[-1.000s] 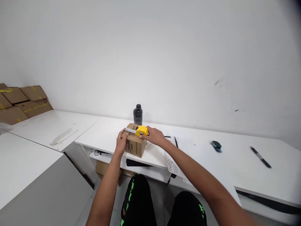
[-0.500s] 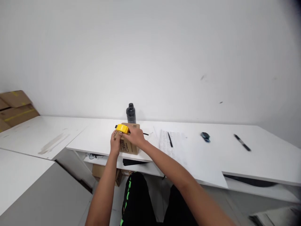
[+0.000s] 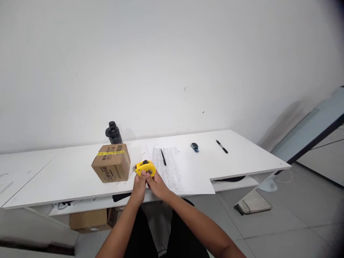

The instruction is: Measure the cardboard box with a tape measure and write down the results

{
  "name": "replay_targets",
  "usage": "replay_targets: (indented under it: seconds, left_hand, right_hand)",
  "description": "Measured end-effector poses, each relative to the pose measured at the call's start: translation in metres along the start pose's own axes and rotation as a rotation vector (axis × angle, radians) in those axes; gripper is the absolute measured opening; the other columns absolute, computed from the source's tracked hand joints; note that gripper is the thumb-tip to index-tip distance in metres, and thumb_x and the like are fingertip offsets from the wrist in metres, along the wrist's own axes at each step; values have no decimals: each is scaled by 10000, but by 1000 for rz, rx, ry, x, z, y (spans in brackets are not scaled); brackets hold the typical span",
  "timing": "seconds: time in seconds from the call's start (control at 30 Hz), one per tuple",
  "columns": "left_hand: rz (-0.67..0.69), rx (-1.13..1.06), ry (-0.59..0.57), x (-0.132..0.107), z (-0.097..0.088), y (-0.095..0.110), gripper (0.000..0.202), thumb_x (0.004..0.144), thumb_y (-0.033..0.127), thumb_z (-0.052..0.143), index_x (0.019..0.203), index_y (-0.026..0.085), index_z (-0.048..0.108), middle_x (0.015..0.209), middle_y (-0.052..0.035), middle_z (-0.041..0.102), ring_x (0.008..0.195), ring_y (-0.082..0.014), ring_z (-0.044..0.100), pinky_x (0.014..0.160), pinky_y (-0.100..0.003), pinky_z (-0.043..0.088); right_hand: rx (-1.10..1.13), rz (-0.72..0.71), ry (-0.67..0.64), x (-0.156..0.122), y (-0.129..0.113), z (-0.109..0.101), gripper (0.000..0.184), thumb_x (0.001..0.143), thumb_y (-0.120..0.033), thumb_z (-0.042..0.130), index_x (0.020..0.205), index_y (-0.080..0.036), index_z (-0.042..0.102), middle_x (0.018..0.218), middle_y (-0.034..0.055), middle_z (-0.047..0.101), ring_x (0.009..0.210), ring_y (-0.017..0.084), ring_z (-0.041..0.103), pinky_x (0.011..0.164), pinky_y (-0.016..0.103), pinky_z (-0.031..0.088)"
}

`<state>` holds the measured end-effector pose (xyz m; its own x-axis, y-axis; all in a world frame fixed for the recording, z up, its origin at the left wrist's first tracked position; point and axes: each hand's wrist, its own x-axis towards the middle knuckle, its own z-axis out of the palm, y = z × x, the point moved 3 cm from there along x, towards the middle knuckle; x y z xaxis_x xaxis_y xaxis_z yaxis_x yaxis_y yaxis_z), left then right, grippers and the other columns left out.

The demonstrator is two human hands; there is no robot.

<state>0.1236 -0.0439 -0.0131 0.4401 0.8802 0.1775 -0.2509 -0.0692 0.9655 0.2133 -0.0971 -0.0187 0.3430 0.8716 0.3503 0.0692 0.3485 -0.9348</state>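
Both hands meet just above the front edge of the white desk (image 3: 67, 182). My left hand (image 3: 139, 187) and my right hand (image 3: 156, 186) are closed around a yellow tape measure (image 3: 145, 167), held up between them. To the left of it, a small brown cardboard box (image 3: 111, 162) with a yellow tape strip stands on the desk, apart from both hands. Under my right hand lies a large printed paper sheet (image 3: 174, 172).
A dark bottle (image 3: 113, 132) stands behind the box by the wall. A black pen (image 3: 163, 157) lies on the sheet; a small blue object (image 3: 195, 147) and a black marker (image 3: 221, 146) lie farther right. Another box (image 3: 88, 219) sits under the desk. Grey floor at right.
Both hands came off the box top and drew back toward me with the tape measure; its blade no longer spans the box. The camera swung to the right.
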Motion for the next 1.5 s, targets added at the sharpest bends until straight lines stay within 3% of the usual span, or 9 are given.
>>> replay_targets:
  seconds: [0.1,0.27,0.37,0.5,0.67,0.9,1.07,1.23,1.5]
  left_hand:
    - [-84,-85,27,25,22,-26,625,740,694,558,993,130,650,818,-82,680,782,-213,643,697,-311,509]
    - [-62,-8,52,102,49,-39,612,677,668,643,940,116,658,840,-82,687,781,-199,635,714,-294,482]
    - [-23,143,58,144,63,-50,573,647,660,671,850,124,659,754,-54,669,704,-183,616,670,-284,464]
    - [20,318,157,180,59,-76,523,669,660,650,761,146,645,697,-35,645,657,-181,598,609,-279,440]
    - [-2,354,90,191,57,-98,495,710,630,632,854,157,653,775,-39,668,716,-186,613,654,-280,455]
    - [-34,379,205,194,56,-102,536,720,660,597,887,152,624,755,-15,617,645,-146,541,580,-249,394]
    - [-50,387,196,193,55,-102,512,709,661,608,834,164,607,713,9,568,630,-136,501,588,-247,372]
    - [-50,372,173,194,57,-102,479,710,648,621,805,179,583,716,14,558,650,-140,500,606,-250,379]
    - [-57,406,191,197,57,-104,454,696,635,639,778,191,593,706,10,559,655,-154,507,599,-258,378]
  right_hand:
    - [-254,92,-242,15,5,-48,515,920,-637,323,1008,-211,599,790,20,633,679,161,583,643,299,468]
    - [-885,126,-45,68,20,-134,405,977,-466,335,1025,-203,639,959,68,669,883,198,607,761,298,417]
    - [-1147,89,-23,106,41,-152,360,968,-401,397,1225,-235,587,1083,91,645,974,214,594,790,305,400]
    - [-1312,-86,-128,137,69,-157,388,977,-407,375,954,-224,716,985,83,653,969,224,573,812,323,375]
    - [-1297,-28,75,144,83,-158,475,998,-402,266,1052,-178,681,952,118,641,942,227,565,797,324,370]
    - [-1346,47,125,145,84,-175,468,822,-252,533,1284,-175,522,1408,158,424,1290,327,341,1017,453,243]
    - [-1353,305,328,140,73,-210,377,923,-330,405,1224,-135,523,1119,165,612,1032,285,565,862,409,349]
    - [-1330,539,139,135,80,-210,416,921,-329,418,1284,-147,504,915,147,688,847,280,644,706,354,389]
    - [-364,147,226,136,65,-232,437,841,-534,517,1111,-197,586,852,65,695,740,195,634,666,295,455]
